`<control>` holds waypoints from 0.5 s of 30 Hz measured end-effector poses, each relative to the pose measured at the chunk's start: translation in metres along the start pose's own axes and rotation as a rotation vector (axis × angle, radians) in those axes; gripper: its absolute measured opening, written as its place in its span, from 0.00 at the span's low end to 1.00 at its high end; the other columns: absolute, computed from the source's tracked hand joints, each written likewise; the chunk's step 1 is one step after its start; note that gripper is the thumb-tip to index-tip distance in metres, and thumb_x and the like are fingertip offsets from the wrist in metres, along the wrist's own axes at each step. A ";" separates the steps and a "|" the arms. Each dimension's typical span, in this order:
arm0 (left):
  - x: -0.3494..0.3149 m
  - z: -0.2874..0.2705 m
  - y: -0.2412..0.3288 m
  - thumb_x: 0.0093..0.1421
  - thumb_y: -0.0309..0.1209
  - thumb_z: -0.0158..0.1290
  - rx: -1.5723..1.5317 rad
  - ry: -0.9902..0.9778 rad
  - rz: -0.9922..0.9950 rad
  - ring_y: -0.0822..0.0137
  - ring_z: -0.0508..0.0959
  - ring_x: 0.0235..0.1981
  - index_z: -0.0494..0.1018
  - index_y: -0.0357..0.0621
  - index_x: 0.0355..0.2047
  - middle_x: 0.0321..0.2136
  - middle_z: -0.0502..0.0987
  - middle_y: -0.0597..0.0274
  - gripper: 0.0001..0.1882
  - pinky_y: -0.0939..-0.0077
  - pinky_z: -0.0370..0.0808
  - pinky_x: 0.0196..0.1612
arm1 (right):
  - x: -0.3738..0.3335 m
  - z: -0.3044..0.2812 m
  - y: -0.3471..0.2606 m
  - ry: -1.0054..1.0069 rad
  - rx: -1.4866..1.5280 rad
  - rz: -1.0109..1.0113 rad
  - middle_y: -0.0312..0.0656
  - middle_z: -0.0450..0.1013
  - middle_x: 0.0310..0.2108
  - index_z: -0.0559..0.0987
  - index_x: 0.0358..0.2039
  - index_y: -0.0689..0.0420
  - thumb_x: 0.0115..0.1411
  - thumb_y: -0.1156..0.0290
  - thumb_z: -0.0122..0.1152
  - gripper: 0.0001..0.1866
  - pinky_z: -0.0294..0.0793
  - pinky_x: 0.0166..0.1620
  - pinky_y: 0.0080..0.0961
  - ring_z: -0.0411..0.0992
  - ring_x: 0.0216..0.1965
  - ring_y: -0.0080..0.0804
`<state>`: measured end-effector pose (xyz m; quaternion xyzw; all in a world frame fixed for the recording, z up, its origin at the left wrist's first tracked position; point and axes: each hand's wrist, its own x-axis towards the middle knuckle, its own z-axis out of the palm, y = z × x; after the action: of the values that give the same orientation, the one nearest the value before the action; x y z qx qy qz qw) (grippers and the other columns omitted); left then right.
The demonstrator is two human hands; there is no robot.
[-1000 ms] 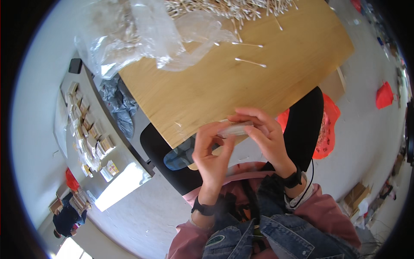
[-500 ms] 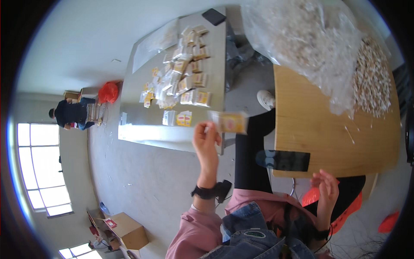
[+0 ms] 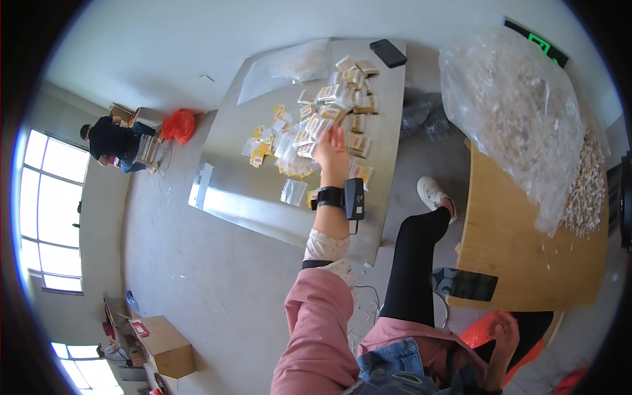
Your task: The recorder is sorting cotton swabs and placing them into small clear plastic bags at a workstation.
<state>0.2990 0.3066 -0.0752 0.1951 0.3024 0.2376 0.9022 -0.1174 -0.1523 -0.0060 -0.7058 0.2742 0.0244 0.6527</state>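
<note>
My left hand [image 3: 332, 150] reaches over the metal-topped table, its fingers stretched out at a pile of small clear packets of cotton swabs. One swab packet [image 3: 320, 125] lies right by the fingertips; no packet shows clearly gripped. Yellow label cards [image 3: 258, 153] and flat clear bags lie left of the pile. An empty-looking clear bag [image 3: 293, 192] rests near the table's front edge, partly beside my wrist. My right hand [image 3: 505, 337] hangs low near my lap, fingers loosely bent and apart, with nothing visible in it.
A wooden table [image 3: 520, 257] at right carries a large clear plastic bag [image 3: 513, 112] and a heap of loose cotton swabs [image 3: 586, 191]. A black phone [image 3: 388, 52] lies at the metal table's far corner. A person [image 3: 112, 141] works at far left; a cardboard box [image 3: 161, 345] stands lower left.
My left hand has moved away from me to the pile; the swab packet it held up earlier is no longer visible in its grip. My right hand has lowered. The view has shifted.
</note>
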 end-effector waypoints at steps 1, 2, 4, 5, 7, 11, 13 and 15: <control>-0.004 0.001 -0.008 0.68 0.26 0.48 -0.010 -0.001 -0.001 0.57 0.83 0.44 0.72 0.30 0.42 0.42 0.80 0.47 0.09 0.65 0.84 0.46 | 0.000 0.000 0.001 0.004 -0.008 -0.002 0.43 0.77 0.39 0.74 0.51 0.65 0.62 0.76 0.55 0.17 0.75 0.39 0.22 0.75 0.36 0.28; -0.013 0.001 -0.016 0.68 0.25 0.48 0.075 -0.156 -0.113 0.57 0.83 0.43 0.73 0.30 0.42 0.40 0.81 0.48 0.09 0.67 0.84 0.45 | 0.000 0.000 0.002 0.011 -0.015 -0.004 0.43 0.77 0.38 0.75 0.51 0.65 0.62 0.75 0.56 0.16 0.75 0.38 0.22 0.75 0.35 0.28; -0.032 -0.015 -0.014 0.67 0.25 0.48 0.291 -0.540 -0.232 0.59 0.83 0.40 0.75 0.33 0.43 0.39 0.82 0.51 0.09 0.70 0.82 0.41 | -0.002 0.004 0.001 -0.006 -0.032 -0.008 0.42 0.77 0.39 0.74 0.52 0.64 0.63 0.74 0.56 0.17 0.74 0.37 0.20 0.75 0.35 0.26; -0.074 -0.004 -0.023 0.67 0.25 0.50 0.455 -0.503 -0.270 0.62 0.83 0.38 0.75 0.34 0.45 0.39 0.82 0.54 0.10 0.70 0.82 0.42 | -0.003 -0.001 0.002 0.035 -0.066 -0.002 0.41 0.78 0.40 0.74 0.52 0.63 0.64 0.73 0.56 0.17 0.73 0.36 0.18 0.74 0.35 0.24; -0.091 -0.020 -0.003 0.66 0.24 0.50 0.760 -0.536 -0.024 0.62 0.83 0.38 0.75 0.33 0.46 0.41 0.82 0.54 0.11 0.71 0.81 0.42 | -0.004 -0.005 0.006 0.029 -0.079 0.001 0.41 0.77 0.39 0.75 0.51 0.63 0.64 0.73 0.55 0.16 0.73 0.36 0.19 0.74 0.35 0.24; -0.050 -0.074 0.071 0.59 0.25 0.57 1.664 -0.264 1.048 0.57 0.79 0.45 0.73 0.35 0.51 0.43 0.79 0.52 0.19 0.66 0.76 0.48 | -0.007 0.004 0.006 -0.030 -0.111 0.026 0.41 0.77 0.39 0.76 0.49 0.63 0.64 0.74 0.55 0.14 0.74 0.37 0.19 0.75 0.35 0.25; -0.014 -0.118 0.111 0.57 0.27 0.60 1.810 -0.202 1.309 0.55 0.77 0.48 0.72 0.35 0.52 0.43 0.79 0.51 0.22 0.62 0.74 0.51 | -0.006 0.015 0.000 -0.052 -0.109 0.047 0.41 0.77 0.38 0.76 0.49 0.63 0.64 0.74 0.55 0.14 0.74 0.37 0.20 0.75 0.35 0.25; 0.005 -0.154 0.146 0.52 0.32 0.65 1.962 0.073 0.924 0.48 0.71 0.54 0.71 0.38 0.51 0.49 0.75 0.45 0.27 0.57 0.68 0.58 | -0.004 0.022 -0.001 -0.084 -0.100 0.071 0.40 0.77 0.38 0.77 0.48 0.63 0.64 0.74 0.55 0.13 0.74 0.38 0.20 0.75 0.35 0.25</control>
<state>0.1586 0.4602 -0.1193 0.9192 0.2846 0.2148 0.1670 -0.1132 -0.1307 -0.0068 -0.7256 0.2699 0.0906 0.6264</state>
